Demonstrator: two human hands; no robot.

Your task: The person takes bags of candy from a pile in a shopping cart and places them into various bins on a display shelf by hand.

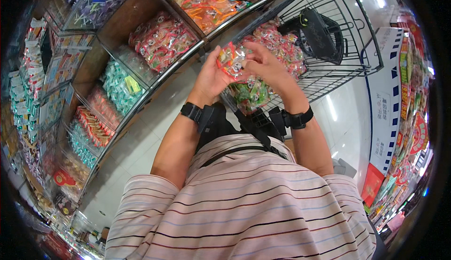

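Striped shirt (253,189) nearest, filling the view around 6 o'clock; the wearer stood against a wire cart (338,79). Clear, red-edged packet (226,62) was up between the two hands, in front of the body near 12, above the cart's near end. Key relation: packet lay toward 2 o'clock from the left palm, toward 9 to 10 from the right knuckles. Neither hand was clearly nearer; both were at it. Long axis: couldn't tell, film crumpled and partly covered.

Left hand (207,76): palm turned up, thumb toward 1, fingers under the packet, gripping its left edge. Right hand (270,69): back up, thumb and index bent in over the right side, touching; fingertips partly covered, so couldn't tell whether they pinched film. Left forearm pointed to 1, right to 11, both elbows bent, a black wrist strap (300,119) on the right.

Around it: pile of red-trimmed packs (293,55) in the cart at the packet's 3, green packs (251,98) at 5, black case (315,34) farther out toward 2. Similar pinkish packs (164,41) sat in a bin (112,23) at 10.
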